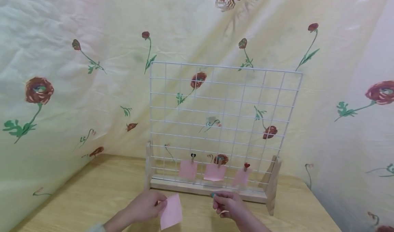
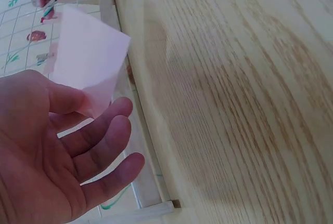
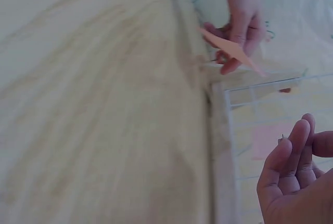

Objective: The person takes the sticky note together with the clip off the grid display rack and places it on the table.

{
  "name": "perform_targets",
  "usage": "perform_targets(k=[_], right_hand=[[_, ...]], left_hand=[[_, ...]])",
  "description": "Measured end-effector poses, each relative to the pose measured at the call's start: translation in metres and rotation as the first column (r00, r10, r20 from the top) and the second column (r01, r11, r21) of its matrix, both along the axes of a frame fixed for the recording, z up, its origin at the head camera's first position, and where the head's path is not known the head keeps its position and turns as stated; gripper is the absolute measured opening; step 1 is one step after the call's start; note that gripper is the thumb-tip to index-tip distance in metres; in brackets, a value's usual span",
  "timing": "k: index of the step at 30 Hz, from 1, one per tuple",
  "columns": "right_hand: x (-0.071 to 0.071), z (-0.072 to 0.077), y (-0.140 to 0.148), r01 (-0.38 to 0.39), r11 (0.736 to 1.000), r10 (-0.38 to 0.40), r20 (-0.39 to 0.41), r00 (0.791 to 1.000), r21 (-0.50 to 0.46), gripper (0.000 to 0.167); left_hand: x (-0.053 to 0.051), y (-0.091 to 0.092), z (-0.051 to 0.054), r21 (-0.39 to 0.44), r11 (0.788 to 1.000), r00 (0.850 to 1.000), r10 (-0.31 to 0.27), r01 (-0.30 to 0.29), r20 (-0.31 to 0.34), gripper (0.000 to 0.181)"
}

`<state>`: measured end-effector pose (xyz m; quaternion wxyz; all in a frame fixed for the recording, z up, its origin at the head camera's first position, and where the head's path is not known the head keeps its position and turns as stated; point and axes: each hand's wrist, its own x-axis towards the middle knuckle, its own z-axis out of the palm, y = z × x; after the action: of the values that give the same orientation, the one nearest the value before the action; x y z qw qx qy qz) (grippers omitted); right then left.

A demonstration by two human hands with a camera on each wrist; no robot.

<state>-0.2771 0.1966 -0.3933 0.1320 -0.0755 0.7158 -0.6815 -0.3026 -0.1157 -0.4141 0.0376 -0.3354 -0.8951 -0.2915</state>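
My left hand [image 1: 146, 206] pinches a pink square paper note [image 1: 171, 212] by its edge between thumb and forefinger, in front of the wire grid's base. In the left wrist view the note [image 2: 86, 52] stands out from the fingertips while the other fingers are loosely bent. To the right, my right hand [image 1: 229, 204] pinches a small teal clip [image 1: 213, 194], mostly hidden by the fingertips. Behind the hands is the white wire grid [image 1: 212, 83]. Three pink notes hang low on it, from small clips: one with a black heart [image 1: 193, 155], another with a red heart [image 1: 247, 165].
A wooden stand [image 1: 209, 190] with two side feet carries the grid on a wood-grain table [image 1: 104, 180]. Flower-printed cloth [image 1: 117, 16] hangs behind and at both sides. The stand's right foot [image 1: 273, 191] is beyond my right hand.
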Motion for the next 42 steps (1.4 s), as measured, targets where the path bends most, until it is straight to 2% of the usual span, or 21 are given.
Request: perform_targets(k=[5,12,17,25,30,33,35,38,42], right_hand=[[0.004,-0.015,0.005,-0.031,1.0,0.031,0.05,0.998,-0.003,0.035],[0.005,-0.03,0.009,-0.034,0.999,0.034,0.052,0.998,0.0,0.032],[0.004,-0.037,0.011,-0.006,1.0,0.005,0.05,0.999,0.03,0.031],[0.003,-0.045,0.014,0.043,0.998,-0.047,0.108,0.993,0.039,0.026],[0.003,-0.049,0.017,0.053,0.996,-0.062,0.132,0.989,0.068,0.027],[0.004,-0.05,0.019,0.043,0.997,-0.053,0.143,0.988,0.068,0.028],[0.003,-0.051,0.019,0.035,0.997,-0.045,0.15,0.988,0.066,0.027],[0.003,-0.051,0.02,0.029,0.998,-0.039,0.159,0.986,0.064,0.026],[0.001,-0.05,0.02,0.032,0.997,-0.045,0.18,0.983,0.074,0.028]], left_hand=[[0.0,0.004,-0.003,-0.114,0.993,0.997,0.012,-0.02,-0.078,0.018],[0.001,0.012,-0.006,-0.186,0.982,0.988,0.006,-0.034,-0.153,0.017],[0.0,0.015,-0.009,-0.214,0.976,0.985,0.002,-0.039,-0.171,0.015],[-0.002,0.018,-0.013,-0.219,0.975,0.987,-0.005,-0.031,-0.16,0.015],[-0.007,0.016,-0.016,-0.172,0.985,0.998,0.024,-0.034,-0.06,0.02],[-0.009,0.014,-0.017,-0.105,0.994,0.998,0.022,-0.016,0.054,0.023],[-0.009,0.013,-0.018,-0.058,0.998,0.991,0.011,-0.003,0.132,0.023],[-0.01,0.013,-0.02,0.007,1.0,0.972,0.003,-0.005,0.237,0.019],[-0.009,0.014,-0.021,0.055,0.998,0.955,0.006,-0.023,0.296,0.016]])
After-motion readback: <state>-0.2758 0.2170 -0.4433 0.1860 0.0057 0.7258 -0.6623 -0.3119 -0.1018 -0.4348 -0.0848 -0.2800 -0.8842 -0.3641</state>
